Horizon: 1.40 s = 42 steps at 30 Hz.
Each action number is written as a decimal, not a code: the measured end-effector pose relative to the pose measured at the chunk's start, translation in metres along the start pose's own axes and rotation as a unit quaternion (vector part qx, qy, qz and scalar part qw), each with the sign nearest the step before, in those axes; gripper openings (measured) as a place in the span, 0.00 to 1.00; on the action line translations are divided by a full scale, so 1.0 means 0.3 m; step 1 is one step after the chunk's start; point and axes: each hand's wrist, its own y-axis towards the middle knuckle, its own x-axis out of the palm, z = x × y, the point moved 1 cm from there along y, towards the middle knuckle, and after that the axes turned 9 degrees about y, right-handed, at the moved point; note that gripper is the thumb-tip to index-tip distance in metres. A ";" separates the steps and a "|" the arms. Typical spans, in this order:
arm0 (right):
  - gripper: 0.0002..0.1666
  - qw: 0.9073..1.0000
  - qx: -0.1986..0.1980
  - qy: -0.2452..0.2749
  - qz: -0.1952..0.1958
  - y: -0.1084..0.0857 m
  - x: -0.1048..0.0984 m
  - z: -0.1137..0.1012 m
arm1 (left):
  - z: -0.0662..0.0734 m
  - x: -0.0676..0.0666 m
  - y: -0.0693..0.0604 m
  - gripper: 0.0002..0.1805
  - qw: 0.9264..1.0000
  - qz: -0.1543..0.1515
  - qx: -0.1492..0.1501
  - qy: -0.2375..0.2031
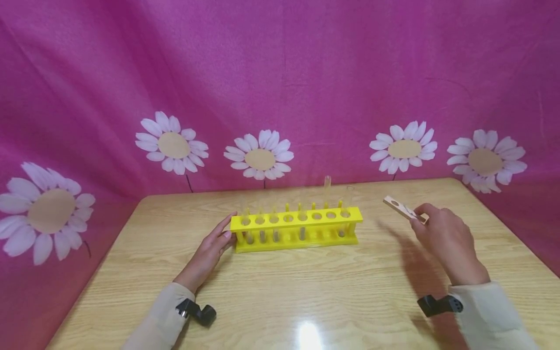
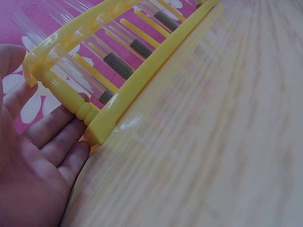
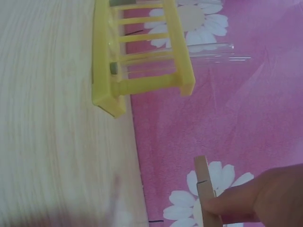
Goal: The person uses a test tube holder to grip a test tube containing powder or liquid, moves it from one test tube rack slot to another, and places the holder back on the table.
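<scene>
A yellow test tube rack (image 1: 296,219) stands upright on the table. Several clear test tubes sit in it, some with dark grey-green matter (image 2: 117,65) at the bottom. One tube (image 1: 327,187) rises higher at the back, rounded end up. My left hand (image 1: 209,253) touches the rack's left end; its fingers (image 2: 61,135) lie fairly straight against the end post (image 2: 66,94). To the right of the rack, my right hand (image 1: 448,238) pinches a wooden test tube holder (image 1: 401,208) in the air. Its round opening points toward the back left and holds no tube.
The wood-grain table (image 1: 280,296) runs to a magenta cloth backdrop (image 1: 306,87) with large white daisies. Black camera mounts (image 1: 199,312) sit on both wrists over pale sleeves.
</scene>
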 end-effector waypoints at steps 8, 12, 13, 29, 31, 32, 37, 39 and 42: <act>0.19 0.997 0.049 -0.008 -0.056 -0.007 0.013 0.011 | 0.002 -0.002 0.000 0.31 1.000 0.003 -0.003 0.000; 0.19 0.995 0.056 -0.006 -0.082 -0.009 0.021 0.016 | 0.002 -0.003 -0.004 0.31 1.000 0.004 -0.006 -0.004; 0.19 0.994 0.058 -0.007 -0.088 -0.009 0.024 0.017 | 0.002 -0.003 -0.006 0.31 1.000 0.004 -0.006 -0.004; 0.17 0.985 0.108 0.011 -0.133 -0.001 0.048 0.064 | -0.003 0.001 0.007 0.29 1.000 0.025 0.000 0.016; 0.16 0.984 0.110 0.009 -0.139 0.000 0.049 0.066 | -0.001 0.000 0.007 0.29 0.999 0.026 -0.001 0.021; 0.16 0.984 0.110 0.008 -0.141 0.000 0.050 0.066 | 0.000 0.000 0.007 0.29 0.999 0.027 -0.001 0.022; 0.14 0.982 0.117 0.012 -0.150 -0.001 0.054 0.069 | 0.001 -0.005 0.010 0.29 0.999 0.029 -0.001 0.027; 0.13 0.982 0.117 0.012 -0.151 0.000 0.058 0.070 | 0.001 -0.006 0.009 0.29 0.999 0.029 0.000 0.027; 0.13 0.981 0.118 0.011 -0.153 0.001 0.063 0.069 | -0.003 -0.008 0.008 0.29 0.999 0.032 0.005 0.027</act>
